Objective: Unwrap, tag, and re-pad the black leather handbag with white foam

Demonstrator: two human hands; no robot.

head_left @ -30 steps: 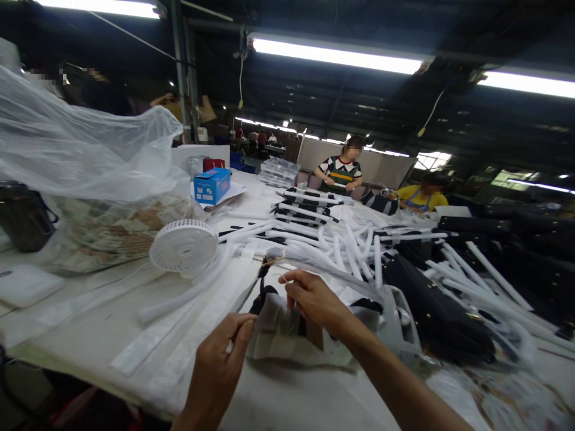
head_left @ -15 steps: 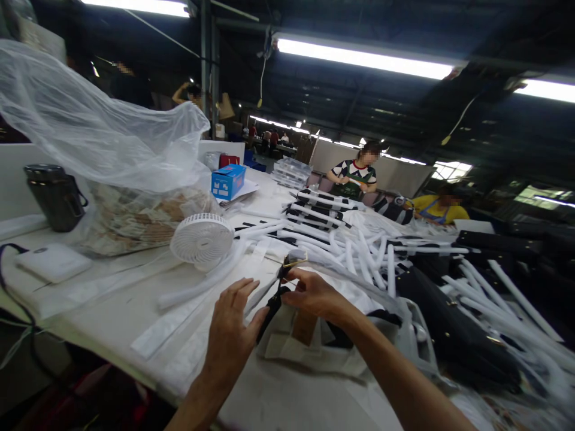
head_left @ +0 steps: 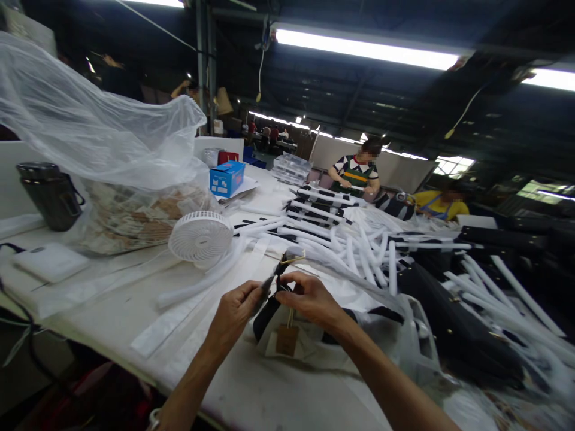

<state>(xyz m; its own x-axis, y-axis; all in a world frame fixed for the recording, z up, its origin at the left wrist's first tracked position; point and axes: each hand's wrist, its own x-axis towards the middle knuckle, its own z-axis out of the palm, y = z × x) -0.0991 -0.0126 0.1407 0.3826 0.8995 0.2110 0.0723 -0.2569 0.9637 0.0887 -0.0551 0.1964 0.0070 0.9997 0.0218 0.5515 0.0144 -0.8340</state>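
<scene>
My left hand [head_left: 236,311] and my right hand [head_left: 309,297] meet over the white table [head_left: 112,299], both pinched on a black strap [head_left: 268,306] that ends in a gold clasp [head_left: 290,258]. A brown paper tag [head_left: 286,339] hangs on a string below my right hand. Under the strap lies a pale bag wrapped in white paper [head_left: 309,353]. Each hand's fingers are closed on the strap near its top.
A small white fan [head_left: 200,239] stands to the left, beside a big clear plastic bag [head_left: 103,155] of patterned goods, a dark flask [head_left: 49,194] and a blue box [head_left: 227,178]. White foam tubes and black bags [head_left: 449,323] pile up to the right. Two people sit working at the far end.
My left hand has risen from the bag's edge and closed on the strap beside my right hand. The tag has dropped into view below the strap.
</scene>
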